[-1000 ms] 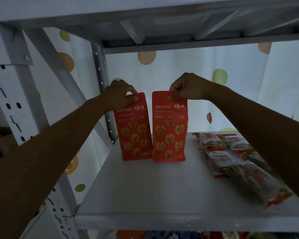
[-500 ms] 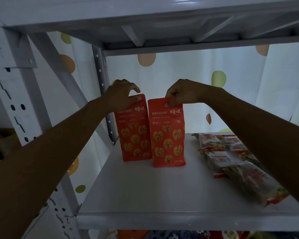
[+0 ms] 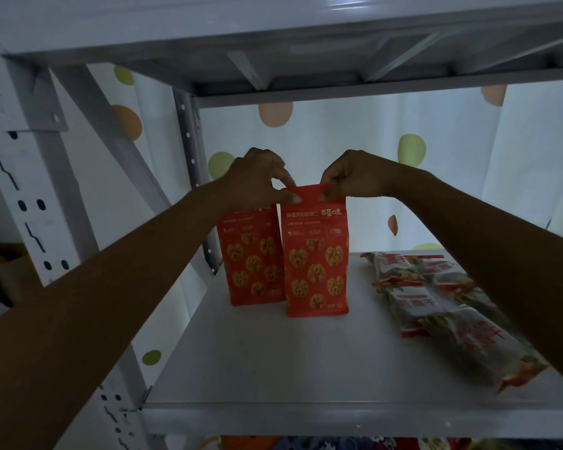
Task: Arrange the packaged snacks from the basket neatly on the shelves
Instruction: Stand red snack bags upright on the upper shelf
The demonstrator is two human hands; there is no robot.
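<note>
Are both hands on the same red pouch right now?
Yes: the left hand and right hand each pinch a top corner of the front red pouch, standing on the shelf.

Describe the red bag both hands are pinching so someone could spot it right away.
On the grey shelf, two upright red walnut bags stand near the back left corner. It is the front bag, overlapping the rear bag, its top pinched by left hand and right hand.

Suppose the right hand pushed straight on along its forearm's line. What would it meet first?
Probably the dotted curtain behind the shelf; the right hand points left and back above the front red pouch. Depth is unclear.
</note>
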